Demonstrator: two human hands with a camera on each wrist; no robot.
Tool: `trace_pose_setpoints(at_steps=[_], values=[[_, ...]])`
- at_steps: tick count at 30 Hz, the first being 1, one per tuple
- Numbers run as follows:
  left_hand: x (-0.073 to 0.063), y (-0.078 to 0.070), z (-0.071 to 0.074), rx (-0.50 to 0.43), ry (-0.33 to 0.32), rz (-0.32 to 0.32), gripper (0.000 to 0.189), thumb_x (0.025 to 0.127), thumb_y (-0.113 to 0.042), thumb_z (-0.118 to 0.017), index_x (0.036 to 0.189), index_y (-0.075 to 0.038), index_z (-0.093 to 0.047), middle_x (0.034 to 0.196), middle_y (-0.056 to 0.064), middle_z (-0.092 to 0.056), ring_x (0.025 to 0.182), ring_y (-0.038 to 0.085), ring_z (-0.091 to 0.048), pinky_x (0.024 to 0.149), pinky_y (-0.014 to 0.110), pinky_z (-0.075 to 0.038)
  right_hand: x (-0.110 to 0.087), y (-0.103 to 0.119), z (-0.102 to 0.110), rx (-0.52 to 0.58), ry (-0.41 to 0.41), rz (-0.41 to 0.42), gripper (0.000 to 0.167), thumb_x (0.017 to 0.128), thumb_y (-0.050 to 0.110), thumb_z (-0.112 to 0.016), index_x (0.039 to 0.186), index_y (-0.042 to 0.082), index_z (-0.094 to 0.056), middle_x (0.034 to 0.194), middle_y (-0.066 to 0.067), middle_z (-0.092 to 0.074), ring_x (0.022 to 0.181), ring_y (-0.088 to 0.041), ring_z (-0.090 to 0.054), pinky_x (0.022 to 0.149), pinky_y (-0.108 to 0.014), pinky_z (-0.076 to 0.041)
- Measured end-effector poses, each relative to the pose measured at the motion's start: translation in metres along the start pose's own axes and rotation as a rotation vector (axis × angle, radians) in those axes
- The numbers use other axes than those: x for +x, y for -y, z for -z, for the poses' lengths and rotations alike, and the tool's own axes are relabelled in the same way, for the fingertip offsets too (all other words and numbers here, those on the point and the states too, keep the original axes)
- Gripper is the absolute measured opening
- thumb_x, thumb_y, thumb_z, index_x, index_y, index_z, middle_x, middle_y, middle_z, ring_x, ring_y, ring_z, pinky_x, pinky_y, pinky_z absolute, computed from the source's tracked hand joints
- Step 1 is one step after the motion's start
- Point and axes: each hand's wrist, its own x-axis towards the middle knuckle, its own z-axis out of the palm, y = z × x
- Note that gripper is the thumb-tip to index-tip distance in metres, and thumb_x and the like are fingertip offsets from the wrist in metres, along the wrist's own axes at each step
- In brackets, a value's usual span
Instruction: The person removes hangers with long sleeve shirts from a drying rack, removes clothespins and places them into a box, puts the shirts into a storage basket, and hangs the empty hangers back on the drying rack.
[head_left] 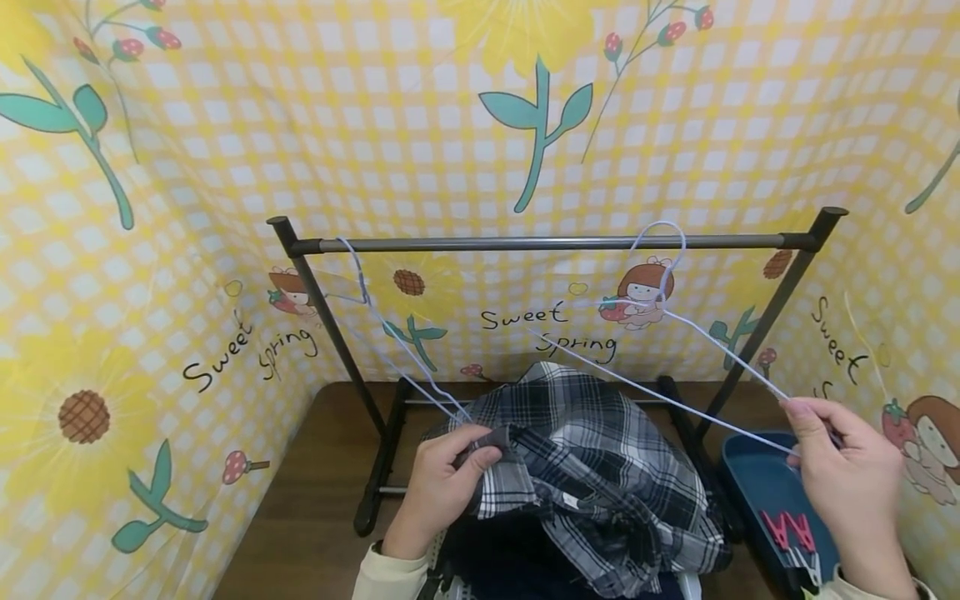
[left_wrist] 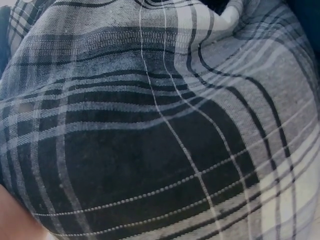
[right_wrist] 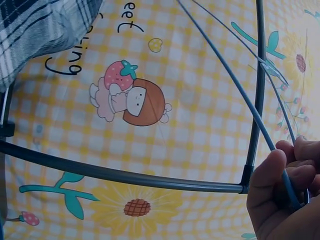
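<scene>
My left hand (head_left: 442, 483) pinches the edge of a black, grey and white plaid shirt (head_left: 555, 417), which lies bunched in front of the rack. Folds of this shirt fill the left wrist view. A pale blue wire hanger (head_left: 365, 296) hooked on the rail's left side slants down to the shirt beside my left fingers. On the right, my right hand (head_left: 847, 467) grips one end of a second wire hanger (head_left: 683, 246), whose hook loops over the rail. In the right wrist view, thumb and fingers close around the bent hanger end (right_wrist: 290, 187).
A black metal rack (head_left: 487, 244) stands on the brown table (head_left: 277, 517). Dark clothing (head_left: 495, 558) lies under the shirt. At the right, a blue tray (head_left: 750, 467) holds red clothespins (head_left: 787, 529). Yellow checked cloth (head_left: 420, 150) hangs around the back and sides.
</scene>
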Motion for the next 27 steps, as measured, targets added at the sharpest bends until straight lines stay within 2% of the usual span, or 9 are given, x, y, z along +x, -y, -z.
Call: trace_pose_setpoints(at_steps=[5,10,12,15,22,27], values=[[-0.001,0.000,0.000,0.004,-0.002,0.003,0.016,0.088,-0.001,-0.075,0.101,-0.011,-0.072,0.095,0.002,-0.073,0.080,0.014,-0.067,0.070,0.026,-0.054,0.005,0.002,-0.003,0.022,-0.022,0.002,0.023,0.099,0.015,-0.068,0.102,-0.007,-0.073,0.073,0.036,-0.057,0.047,0.005,-0.052,0.047,-0.011,-0.040],[-0.001,0.001,0.000,-0.004,0.000,-0.018,0.017,0.089,-0.001,-0.074,0.101,-0.011,-0.072,0.094,0.003,-0.073,0.076,0.013,-0.067,0.068,0.024,-0.053,0.003,0.000,-0.007,0.028,0.022,-0.019,0.021,0.097,0.016,-0.071,0.100,-0.005,-0.073,0.061,0.018,-0.057,0.046,0.002,-0.053,0.045,-0.013,-0.040],[-0.001,0.001,0.000,-0.007,0.000,-0.031,0.016,0.089,-0.001,-0.074,0.102,-0.011,-0.071,0.093,0.004,-0.072,0.075,0.013,-0.066,0.067,0.024,-0.053,0.002,-0.002,-0.008,0.021,0.052,-0.035,0.019,0.097,0.016,-0.071,0.100,-0.003,-0.073,0.061,0.016,-0.057,0.047,0.000,-0.053,0.044,-0.015,-0.039],[-0.001,0.001,0.000,-0.014,0.006,-0.034,0.016,0.090,-0.001,-0.073,0.102,-0.011,-0.071,0.092,0.004,-0.072,0.074,0.012,-0.064,0.066,0.023,-0.052,0.000,-0.004,-0.010,0.008,0.081,-0.054,0.017,0.097,0.014,-0.071,0.101,-0.001,-0.074,0.065,0.022,-0.059,0.048,-0.001,-0.053,0.044,-0.016,-0.038],[-0.001,0.000,0.001,-0.007,0.007,-0.026,0.014,0.090,-0.003,-0.073,0.102,-0.011,-0.071,0.093,0.004,-0.072,0.075,0.012,-0.065,0.066,0.024,-0.052,0.005,-0.012,-0.010,0.070,0.175,-0.082,0.020,0.101,0.014,-0.065,0.108,-0.004,-0.071,0.082,0.024,-0.062,0.061,0.000,-0.059,0.055,-0.012,-0.048],[-0.001,0.002,0.000,-0.014,0.012,-0.031,0.015,0.090,-0.002,-0.073,0.103,-0.010,-0.071,0.092,0.004,-0.072,0.073,0.012,-0.064,0.065,0.024,-0.052,0.009,-0.024,-0.007,0.128,0.211,-0.156,0.014,0.101,0.016,-0.065,0.110,0.008,-0.071,0.082,0.025,-0.066,0.065,0.002,-0.062,0.056,-0.014,-0.049]])
